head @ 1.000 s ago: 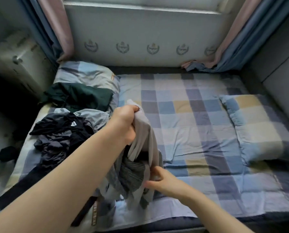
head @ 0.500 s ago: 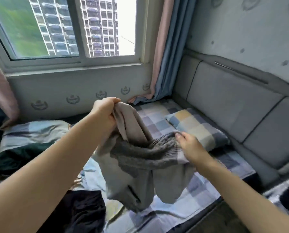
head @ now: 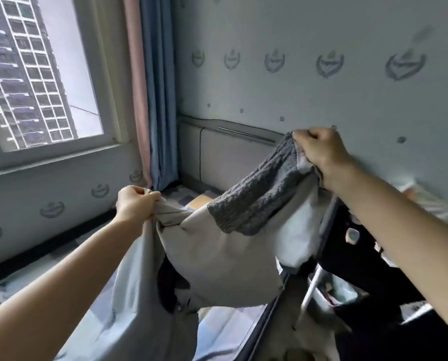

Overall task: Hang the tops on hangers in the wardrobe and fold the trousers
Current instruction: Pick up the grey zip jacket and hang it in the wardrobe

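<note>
From your head camera, the window (head: pixel 35 74) fills the upper left, with a pink and blue curtain (head: pixel 150 100) hanging at its right edge. A pale wall (head: pixel 308 87) printed with grey emblems spans the right, and a grey padded headboard (head: pixel 230 157) sits below it. The checked bedding (head: pixel 191 201) shows behind and under the cloth. At lower right, dark clothing (head: pixel 361 261) and a light metal bar (head: pixel 312 287) lie close behind the garment's hanging part, blurred, so you cannot tell what they belong to.

You hold the garment (head: pixel 217 256) up in the air between your hands, above the bed's edge. Your left hand (head: pixel 134 204) is closed around a bunch of its beige fabric. Your right hand (head: pixel 322 152) is higher and pinches the end of the grey knitted part (head: pixel 259 199) together with a pale blue layer. The stretched top edge, its long axis here, runs from lower left up to upper right. The beige body sags below that line, and a long panel drops from your left hand toward the bottom of the frame.
</note>
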Available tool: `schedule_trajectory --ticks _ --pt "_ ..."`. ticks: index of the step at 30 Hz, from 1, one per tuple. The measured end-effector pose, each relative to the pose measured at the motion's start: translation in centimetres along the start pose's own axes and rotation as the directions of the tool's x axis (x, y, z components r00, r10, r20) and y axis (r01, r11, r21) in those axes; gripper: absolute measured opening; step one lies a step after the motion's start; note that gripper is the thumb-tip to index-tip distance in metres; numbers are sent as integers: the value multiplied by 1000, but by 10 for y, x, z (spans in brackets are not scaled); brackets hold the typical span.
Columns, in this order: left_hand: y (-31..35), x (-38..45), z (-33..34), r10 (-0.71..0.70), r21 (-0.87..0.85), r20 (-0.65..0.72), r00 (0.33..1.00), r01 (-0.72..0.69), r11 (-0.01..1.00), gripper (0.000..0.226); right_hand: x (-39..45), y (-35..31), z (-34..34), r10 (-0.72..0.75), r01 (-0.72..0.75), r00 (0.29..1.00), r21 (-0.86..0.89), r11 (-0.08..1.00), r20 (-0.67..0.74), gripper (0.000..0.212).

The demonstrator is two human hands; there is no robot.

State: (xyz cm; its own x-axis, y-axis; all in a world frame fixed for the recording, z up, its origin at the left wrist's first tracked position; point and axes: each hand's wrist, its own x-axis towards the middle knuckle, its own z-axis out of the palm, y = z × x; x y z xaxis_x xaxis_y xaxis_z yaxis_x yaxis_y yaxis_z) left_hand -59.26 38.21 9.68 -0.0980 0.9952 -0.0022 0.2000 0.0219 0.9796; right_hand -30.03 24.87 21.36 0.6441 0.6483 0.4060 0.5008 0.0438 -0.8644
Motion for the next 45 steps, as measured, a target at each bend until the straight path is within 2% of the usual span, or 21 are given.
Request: schedule_trajectory --ticks 4,6,9,12,16,18,20,22,24,25,26,28,30,32,34,36,38,40,42,43,45 --pt "35 -23 36 146 38 42 988 -148 988 24 15 26 -78 -15 -6 993 -180 984 -113 30" --pt "55 -39 57 170 -56 95 981 -165 985 22 19 50 -111 6 -43 991 -272 961 -134 29" --pt "89 -78 99 178 -238 169 969 -135 962 15 15 88 -153 66 -97 993 -364 926 -97 31" --pt "123 -120 136 242 -358 184 953 -165 919 34 -2 122 -181 112 -105 994 -458 883 -13 28" --pt "162 -176 175 355 -456 245 902 -216 863 24 -32 138 -212 119 -23 987 -633 774 109 16" --pt "177 -202 192 379 -484 268 886 -216 848 21 -52 126 -221 32 40 993 -592 805 110 16" --pt "188 -225 210 405 -502 277 872 -228 834 22 -79 106 -225 -83 125 989 -393 911 122 11" --pt "196 -252 232 445 -498 301 843 -259 828 21 -105 82 -227 -65 116 967 -199 973 247 39" --pt "200 -278 255 490 -488 346 800 -292 823 22 -120 75 -230 26 51 955 -252 966 295 62" --pt "200 -288 264 508 -484 368 779 -306 820 23 -119 78 -231 30 59 966 -329 942 257 61" --pt "199 -300 274 528 -487 395 752 -316 814 24 -115 81 -238 13 66 982 -401 914 190 51" --pt "199 -315 288 549 -491 449 705 -318 811 25 -106 87 -256 -5 42 996 -430 902 88 27" --pt "199 -325 298 566 -495 494 660 -321 807 28 -103 95 -273 10 9 999 -345 939 53 29" --pt "200 -334 306 583 -499 522 623 -331 801 31 -105 98 -282 58 -59 998 -238 970 -14 43" --pt "202 -345 316 598 -516 543 590 -327 792 33 -103 105 -289 94 -125 989 -309 943 -112 51" --pt "203 -355 327 615 -513 569 545 -349 784 31 -100 108 -304 101 -141 988 -440 887 -114 18" --pt "208 -357 338 622 -479 631 463 -398 782 36 -95 107 -329 153 -190 980 -364 912 -126 20" --pt "210 -350 348 533 -424 778 334 -346 837 70 -92 97 -360 251 -259 958 -41 965 -141 20" --pt "205 -343 362 314 -255 933 173 -294 921 102 -91 86 -390 355 -284 923 357 890 -149 18" --pt "198 -341 368 210 -163 973 100 -352 922 112 -90 82 -401 405 -297 903 474 829 -142 19" --pt "181 -348 386 110 -122 992 -54 -485 866 113 -89 82 -423 432 -278 882 530 801 -189 29"
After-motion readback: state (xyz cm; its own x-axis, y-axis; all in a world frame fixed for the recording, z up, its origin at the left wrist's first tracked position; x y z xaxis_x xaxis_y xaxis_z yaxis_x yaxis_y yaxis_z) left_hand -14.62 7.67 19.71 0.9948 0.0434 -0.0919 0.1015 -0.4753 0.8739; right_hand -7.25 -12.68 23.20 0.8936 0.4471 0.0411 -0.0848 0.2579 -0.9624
